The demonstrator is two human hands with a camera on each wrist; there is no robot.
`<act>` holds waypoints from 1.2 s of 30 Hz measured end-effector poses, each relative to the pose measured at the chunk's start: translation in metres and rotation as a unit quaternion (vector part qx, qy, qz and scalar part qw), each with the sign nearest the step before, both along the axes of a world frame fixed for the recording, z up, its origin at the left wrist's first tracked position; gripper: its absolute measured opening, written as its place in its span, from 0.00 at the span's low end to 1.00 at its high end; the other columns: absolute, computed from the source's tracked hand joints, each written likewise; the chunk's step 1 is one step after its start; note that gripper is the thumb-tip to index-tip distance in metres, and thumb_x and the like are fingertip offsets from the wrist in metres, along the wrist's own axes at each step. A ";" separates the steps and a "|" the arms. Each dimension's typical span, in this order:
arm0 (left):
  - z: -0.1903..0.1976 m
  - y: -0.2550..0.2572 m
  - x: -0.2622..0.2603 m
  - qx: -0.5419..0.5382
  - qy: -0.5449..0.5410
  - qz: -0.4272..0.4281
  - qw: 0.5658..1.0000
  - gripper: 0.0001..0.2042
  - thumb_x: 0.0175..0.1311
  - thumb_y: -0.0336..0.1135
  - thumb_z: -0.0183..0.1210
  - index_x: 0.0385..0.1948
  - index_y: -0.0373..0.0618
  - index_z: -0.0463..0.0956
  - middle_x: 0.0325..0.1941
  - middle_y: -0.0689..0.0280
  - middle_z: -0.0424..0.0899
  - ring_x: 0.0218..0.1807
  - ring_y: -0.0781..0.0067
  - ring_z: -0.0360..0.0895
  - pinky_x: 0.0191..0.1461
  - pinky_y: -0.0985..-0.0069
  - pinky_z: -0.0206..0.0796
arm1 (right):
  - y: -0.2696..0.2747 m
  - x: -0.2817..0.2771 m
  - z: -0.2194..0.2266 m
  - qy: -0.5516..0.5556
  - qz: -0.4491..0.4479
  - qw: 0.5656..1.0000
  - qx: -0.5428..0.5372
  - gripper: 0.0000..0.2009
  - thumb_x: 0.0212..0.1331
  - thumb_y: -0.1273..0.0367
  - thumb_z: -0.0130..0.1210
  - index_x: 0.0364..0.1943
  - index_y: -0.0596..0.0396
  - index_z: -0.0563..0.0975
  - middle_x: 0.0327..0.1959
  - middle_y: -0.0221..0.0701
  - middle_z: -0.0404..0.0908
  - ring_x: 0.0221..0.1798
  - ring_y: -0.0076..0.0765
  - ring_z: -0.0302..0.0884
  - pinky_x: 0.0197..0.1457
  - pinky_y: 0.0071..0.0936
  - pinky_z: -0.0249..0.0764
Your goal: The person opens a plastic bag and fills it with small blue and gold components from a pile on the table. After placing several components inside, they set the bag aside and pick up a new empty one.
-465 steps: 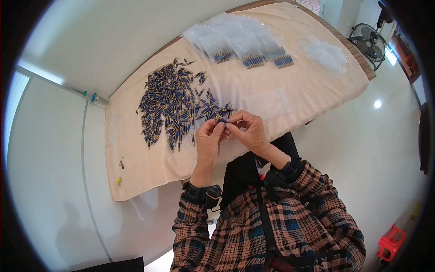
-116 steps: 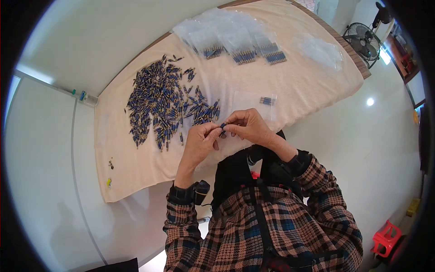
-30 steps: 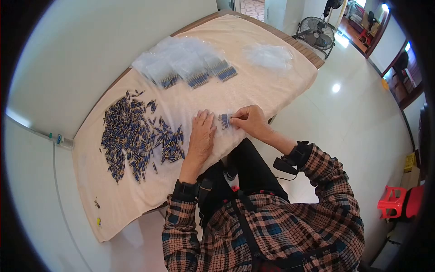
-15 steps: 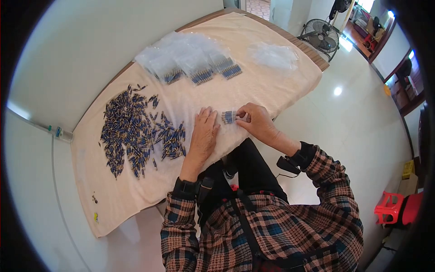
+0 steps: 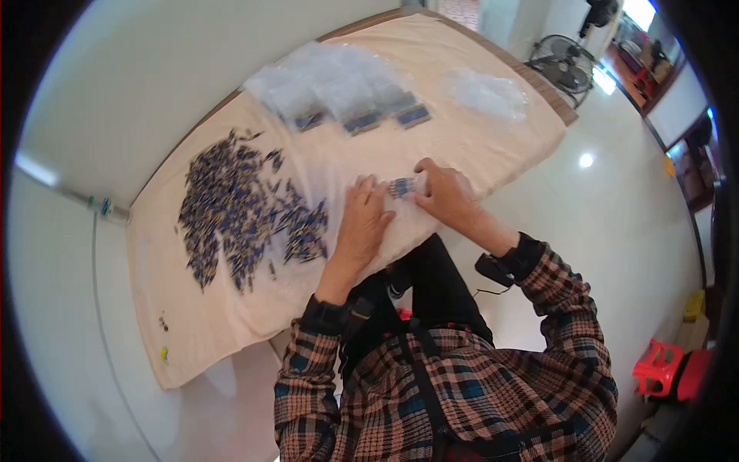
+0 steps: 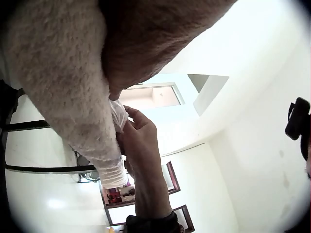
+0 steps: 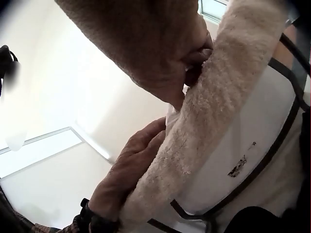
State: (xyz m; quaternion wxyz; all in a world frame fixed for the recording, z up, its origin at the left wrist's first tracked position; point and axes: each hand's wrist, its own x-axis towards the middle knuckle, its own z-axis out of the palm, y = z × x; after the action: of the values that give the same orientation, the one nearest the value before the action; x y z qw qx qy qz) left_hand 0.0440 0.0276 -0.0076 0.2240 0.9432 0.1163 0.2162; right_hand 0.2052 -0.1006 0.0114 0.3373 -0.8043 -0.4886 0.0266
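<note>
In the head view the left hand (image 5: 360,223) lies flat, fingers extended, on a clear bag on the cloth. Beside its fingertips a row of several blue-and-brass connectors (image 5: 401,187) shows inside the bag. The right hand (image 5: 449,199) pinches the bag's right end between thumb and fingers. White plastic (image 6: 118,114) shows at the right hand's fingers (image 6: 127,127) in the left wrist view. Left of the left hand is a large heap of loose connectors (image 5: 231,208). The right wrist view shows both hands at the cloth's edge; the connectors are hidden there.
Filled clear bags (image 5: 331,85) overlap at the back of the cloth-covered table (image 5: 431,46). A pile of empty-looking bags (image 5: 489,95) lies at the back right. Small bits and a yellow item (image 5: 164,354) sit at the left corner. A fan (image 5: 564,66) stands beyond the table.
Earlier both hands held a connector between them. Since then the left hand has flattened onto the bag and the right hand has gripped its end. The bagged connectors now lie in a neater row.
</note>
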 end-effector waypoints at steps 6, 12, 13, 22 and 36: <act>-0.002 -0.003 -0.004 -0.008 -0.057 0.015 0.998 0.24 0.54 0.30 0.62 0.55 0.40 0.69 0.62 0.49 0.67 0.66 0.43 0.59 0.70 0.56 0.49 | 0.001 -0.001 -0.005 -0.019 0.023 0.999 0.017 0.21 0.45 0.67 0.67 0.45 0.54 0.74 0.20 0.30 0.76 0.21 0.38 0.75 0.28 0.32 0.71; 0.016 0.005 -0.042 -0.066 -0.129 0.082 0.986 0.18 0.52 0.30 0.63 0.47 0.41 0.75 0.52 0.53 0.75 0.58 0.47 0.67 0.64 0.60 0.58 | -0.011 0.006 -0.008 0.081 0.064 0.993 0.063 0.23 0.47 0.73 0.65 0.50 0.56 0.74 0.19 0.28 0.73 0.19 0.25 0.70 0.26 0.24 0.68; 0.025 0.012 -0.055 0.007 -0.112 0.121 0.986 0.16 0.51 0.31 0.64 0.43 0.41 0.76 0.47 0.55 0.76 0.53 0.49 0.69 0.58 0.61 0.61 | -0.014 0.007 -0.006 0.110 0.072 0.989 0.075 0.23 0.47 0.75 0.64 0.52 0.56 0.74 0.19 0.27 0.73 0.19 0.22 0.69 0.25 0.21 0.66; 0.030 0.052 -0.080 0.075 0.033 0.235 0.969 0.17 0.47 0.40 0.68 0.36 0.41 0.78 0.35 0.58 0.77 0.42 0.54 0.74 0.44 0.63 0.66 | -0.013 -0.032 0.006 0.097 0.063 0.972 0.203 0.18 0.52 0.78 0.61 0.49 0.56 0.77 0.19 0.24 0.70 0.19 0.14 0.63 0.23 0.16 0.62; 0.032 0.051 -0.070 0.087 0.057 0.189 0.977 0.10 0.48 0.34 0.65 0.29 0.41 0.76 0.31 0.57 0.77 0.35 0.52 0.75 0.38 0.63 0.68 | 0.048 -0.101 0.002 0.222 0.157 0.929 0.252 0.15 0.54 0.78 0.58 0.48 0.58 0.77 0.18 0.27 0.72 0.17 0.17 0.65 0.22 0.18 0.63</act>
State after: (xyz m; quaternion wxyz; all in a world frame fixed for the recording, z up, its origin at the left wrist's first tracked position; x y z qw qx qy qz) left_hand -0.0256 0.0783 0.0241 0.0891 0.9309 0.2852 0.2103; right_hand 0.1044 -0.0531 0.0132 0.6204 -0.5795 -0.5116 0.1328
